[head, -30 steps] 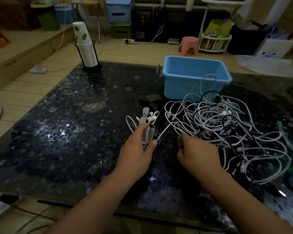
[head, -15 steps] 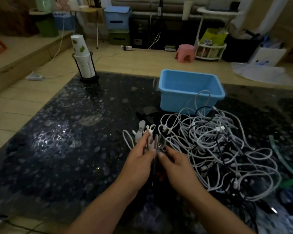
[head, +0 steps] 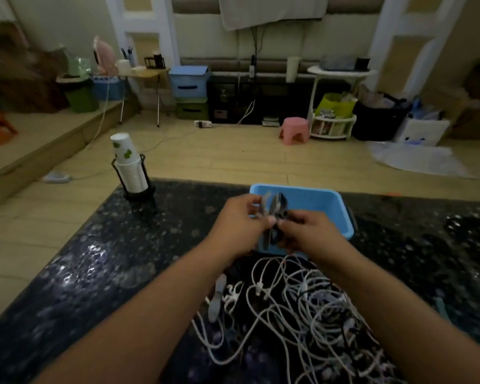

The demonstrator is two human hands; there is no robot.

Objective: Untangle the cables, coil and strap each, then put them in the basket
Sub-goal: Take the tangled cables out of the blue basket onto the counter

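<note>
Head view: white tangled cables (head: 294, 309) lie nearest, just before the blue basket (head: 341, 214). Above them, in front of the basket, left hand (head: 240, 223) and right hand (head: 306, 231) each pinch a bundle of grey straps (head: 272, 214) between curled fingers. Left of the basket stands a paper cup stack (head: 128, 164).

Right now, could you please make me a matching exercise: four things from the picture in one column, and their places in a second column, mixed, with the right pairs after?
Things:
1. blue basket
2. paper cup stack
3. cable tangle
4. grey straps

Places:
A. at the table's far left corner, in a black holder
B. held up by the fingers of both hands
C. on the table below the forearms
D. on the table behind the hands

Pairs: 1-D, 2-A, 3-C, 4-B
</note>
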